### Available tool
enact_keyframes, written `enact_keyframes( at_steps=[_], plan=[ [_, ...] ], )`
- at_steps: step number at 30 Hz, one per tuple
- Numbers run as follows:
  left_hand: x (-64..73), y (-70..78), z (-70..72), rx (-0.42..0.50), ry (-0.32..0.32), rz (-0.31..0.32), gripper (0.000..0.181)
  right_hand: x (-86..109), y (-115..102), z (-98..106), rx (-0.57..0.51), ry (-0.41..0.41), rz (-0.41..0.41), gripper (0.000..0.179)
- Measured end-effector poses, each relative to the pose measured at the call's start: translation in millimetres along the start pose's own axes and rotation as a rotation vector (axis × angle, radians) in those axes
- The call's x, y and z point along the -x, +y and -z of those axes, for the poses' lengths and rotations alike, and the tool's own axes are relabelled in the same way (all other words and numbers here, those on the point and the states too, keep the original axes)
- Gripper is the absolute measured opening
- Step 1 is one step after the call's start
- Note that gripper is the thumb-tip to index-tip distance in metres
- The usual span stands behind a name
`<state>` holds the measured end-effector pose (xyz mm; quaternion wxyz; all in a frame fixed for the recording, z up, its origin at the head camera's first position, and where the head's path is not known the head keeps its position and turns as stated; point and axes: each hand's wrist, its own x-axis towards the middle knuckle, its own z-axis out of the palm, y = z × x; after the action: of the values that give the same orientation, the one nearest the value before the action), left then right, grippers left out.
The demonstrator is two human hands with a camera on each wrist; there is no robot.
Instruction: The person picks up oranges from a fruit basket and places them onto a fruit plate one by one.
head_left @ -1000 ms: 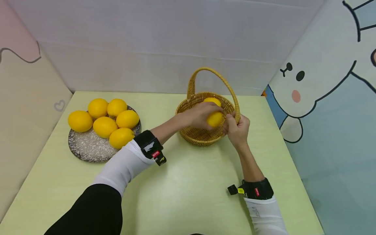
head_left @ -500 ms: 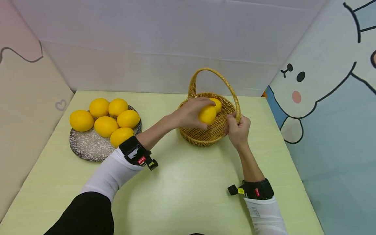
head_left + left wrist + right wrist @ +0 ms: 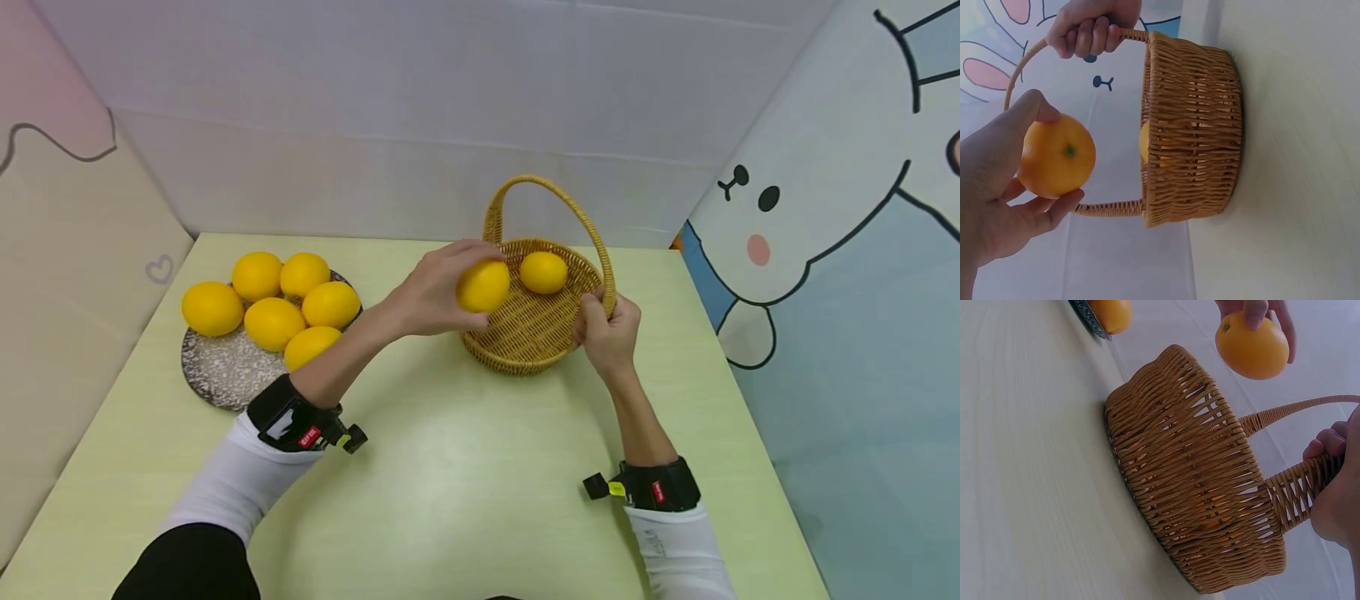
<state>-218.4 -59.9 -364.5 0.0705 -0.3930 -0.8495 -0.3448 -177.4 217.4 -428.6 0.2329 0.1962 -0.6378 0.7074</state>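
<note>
My left hand (image 3: 435, 292) holds an orange (image 3: 483, 287) between thumb and fingers, raised at the left rim of a wicker basket (image 3: 525, 337). A green stem end shows on this orange (image 3: 1060, 156) in the left wrist view, where it is apart from the basket. With curled fingers my right hand (image 3: 609, 329) grips the right base of the basket's arched handle (image 3: 558, 190). Another orange (image 3: 543, 272) lies inside the basket near its back wall. Through the weave in the right wrist view, that orange is only partly visible.
A round speckled plate (image 3: 228, 371) at the left of the table bears several oranges (image 3: 273, 323); my left forearm partly covers its front right side. A white wall (image 3: 360, 183) stands behind the table (image 3: 450, 483), with printed panels at both sides.
My left hand has moved left with the orange, from inside the basket to its left rim, uncovering the orange inside. My right hand stays on the handle.
</note>
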Motion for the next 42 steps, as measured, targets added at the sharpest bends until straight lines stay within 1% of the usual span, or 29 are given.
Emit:
enact_keyframes(
  at_steps=[8, 11, 18, 27, 30, 36, 42],
  plan=[
    [28.4, -1.8, 28.0, -0.032, 0.092, -0.01, 0.069, 0.7, -1, 0, 0.017, 0.0, -0.001, 0.038],
    [40.6, -2.5, 35.7, -0.058, 0.103, 0.001, 0.068, 0.5, 0, 0, 0.021, -0.002, 0.003, 0.038],
    [71.0, -4.6, 48.9, -0.093, 0.132, 0.057, 0.072, 0.2, -1, 0, 0.015, 0.0, 0.001, 0.038],
    [109.8, -13.5, 72.2, -0.129, 0.179, 0.085, 0.073, 0.3, -1, 0, 0.015, 0.0, 0.007, 0.037],
    [124.1, -15.5, 82.9, -0.155, 0.197, 0.107, 0.074, 0.6, 0, 0, 0.015, -0.001, 0.006, 0.037],
    [153.4, -17.7, 108.0, -0.197, 0.217, 0.188, 0.078, 0.4, 0, 0, -0.001, 0.001, 0.006, 0.037],
    [184.5, -27.1, 131.0, -0.231, 0.272, 0.245, 0.084, 0.5, -1, 0, -0.011, 0.002, 0.01, 0.036]
  ],
)
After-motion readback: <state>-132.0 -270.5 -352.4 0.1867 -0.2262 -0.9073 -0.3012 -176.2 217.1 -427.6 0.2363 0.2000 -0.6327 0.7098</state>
